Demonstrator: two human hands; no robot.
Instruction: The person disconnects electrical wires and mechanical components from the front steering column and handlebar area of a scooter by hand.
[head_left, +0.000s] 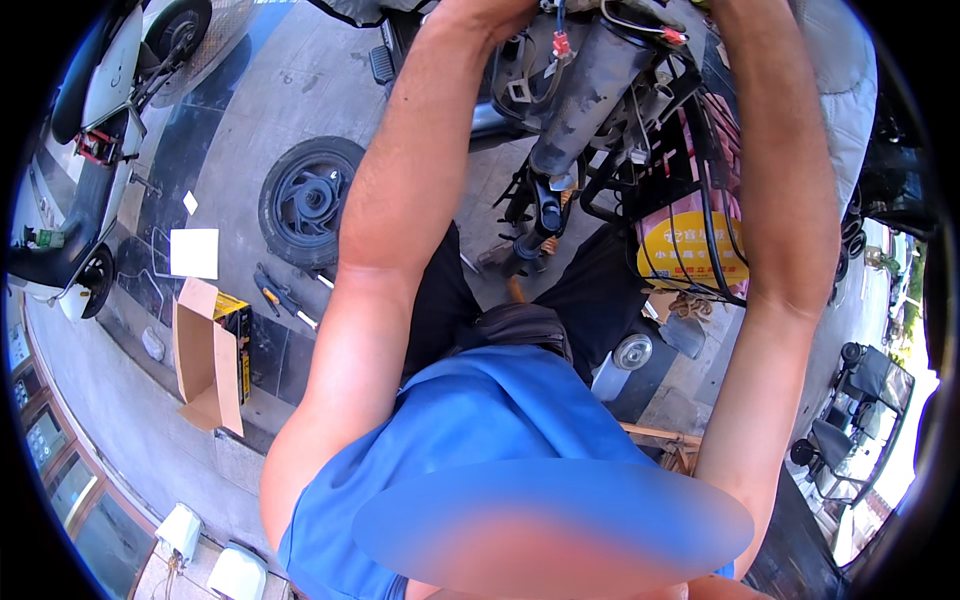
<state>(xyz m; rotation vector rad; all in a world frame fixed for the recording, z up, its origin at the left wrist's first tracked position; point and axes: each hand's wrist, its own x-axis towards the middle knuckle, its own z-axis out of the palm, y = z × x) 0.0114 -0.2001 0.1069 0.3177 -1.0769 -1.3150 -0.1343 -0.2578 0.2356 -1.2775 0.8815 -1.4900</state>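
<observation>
Both my arms stretch forward to the upper edge, over a partly stripped two-wheeler with a scuffed grey frame tube [595, 95]. Of my left hand [505, 14] only the back part shows, left of the tube; its fingers are hidden. The upper edge cuts off my right hand, leaving the right forearm [778, 150] in view and its fingers out of sight. Between my arms hang loose wires with a red connector [561, 45] and a second red plug [673, 36]. A black wire basket [703, 150] with a yellow-and-pink sign [690, 245] is beside my right forearm.
On the floor to my left lie a detached wheel [313, 200], a dark hand tool with orange marks [268, 290], a white sheet [194, 253] and an open cardboard box [195, 350]. A white can [618, 366] is by my right leg. A scooter [100, 190] stands far left.
</observation>
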